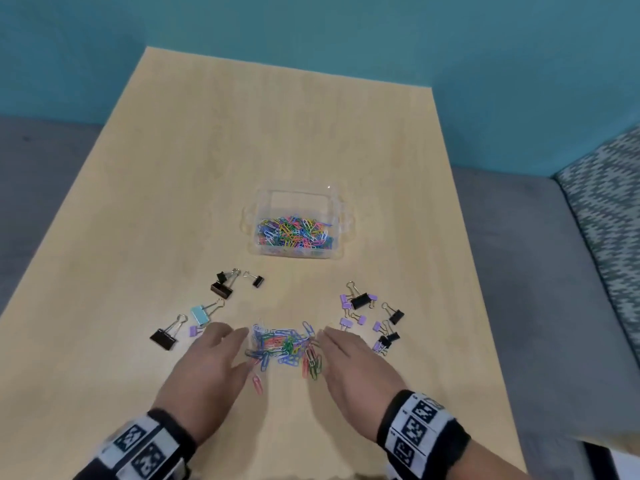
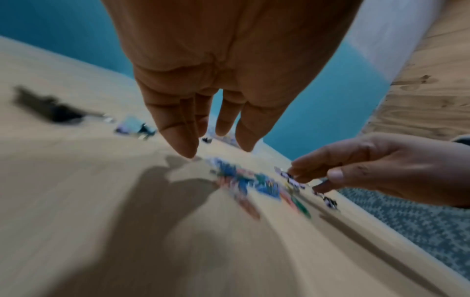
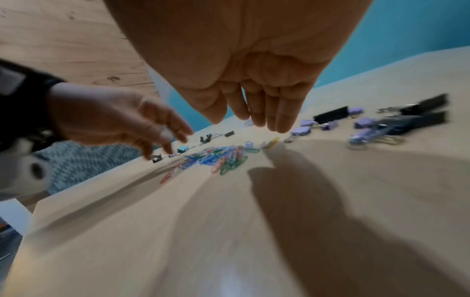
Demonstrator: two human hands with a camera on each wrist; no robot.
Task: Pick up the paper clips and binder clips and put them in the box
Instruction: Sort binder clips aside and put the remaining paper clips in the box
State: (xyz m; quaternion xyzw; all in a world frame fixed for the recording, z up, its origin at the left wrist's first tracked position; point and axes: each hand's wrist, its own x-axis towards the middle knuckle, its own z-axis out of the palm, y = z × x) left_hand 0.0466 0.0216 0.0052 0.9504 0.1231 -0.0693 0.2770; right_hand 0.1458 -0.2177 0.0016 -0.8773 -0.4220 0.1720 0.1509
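A pile of coloured paper clips lies on the wooden table close to me. My left hand is at the pile's left side and my right hand at its right, both with straight fingers just above the table and holding nothing. The clear plastic box stands beyond the pile with many paper clips inside. Black, blue and purple binder clips lie in a left group and a right group. The right wrist view shows the pile under my fingertips; the left wrist view is blurred.
A single pink paper clip lies apart, just in front of the pile. A grey sofa with a patterned cushion runs along the table's right edge. A teal wall stands behind the table.
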